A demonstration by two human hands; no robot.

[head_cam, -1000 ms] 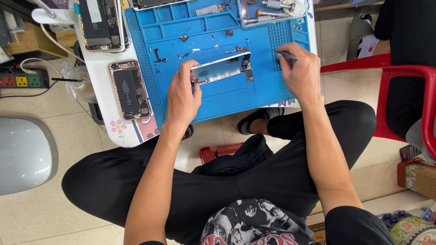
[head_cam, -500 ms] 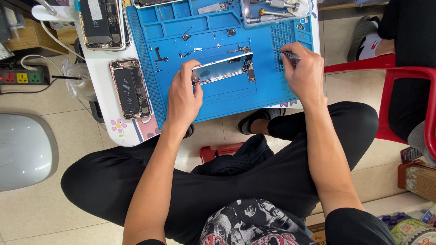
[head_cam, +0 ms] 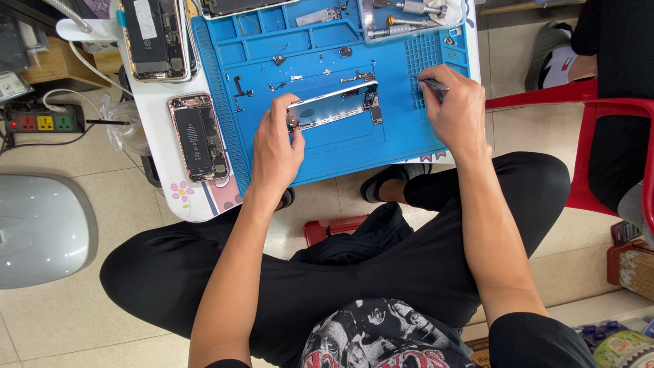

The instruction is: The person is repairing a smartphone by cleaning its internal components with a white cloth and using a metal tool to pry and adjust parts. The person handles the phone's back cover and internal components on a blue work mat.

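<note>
A silver phone housing [head_cam: 334, 103] lies on the blue repair mat [head_cam: 320, 157]. My left hand [head_cam: 274, 146] grips its left end, thumb and fingers pinching the frame. My right hand [head_cam: 455, 105] holds metal tweezers [head_cam: 432, 84], their tip over the gridded section of the mat [head_cam: 422, 68] at the right. Small screws and brackets [head_cam: 272, 85] lie scattered on the mat just beyond the housing.
Two opened phones [head_cam: 197, 136] [head_cam: 153, 37] lie on the white table left of the mat. A tray with screwdrivers [head_cam: 405, 17] sits at the mat's far right. A power strip [head_cam: 41, 123] and grey object [head_cam: 37, 228] are on the floor left; a red chair [head_cam: 599, 136] with another person right.
My right hand with the tweezers has shifted slightly over the gridded part of the mat. My left hand keeps its hold on the housing.
</note>
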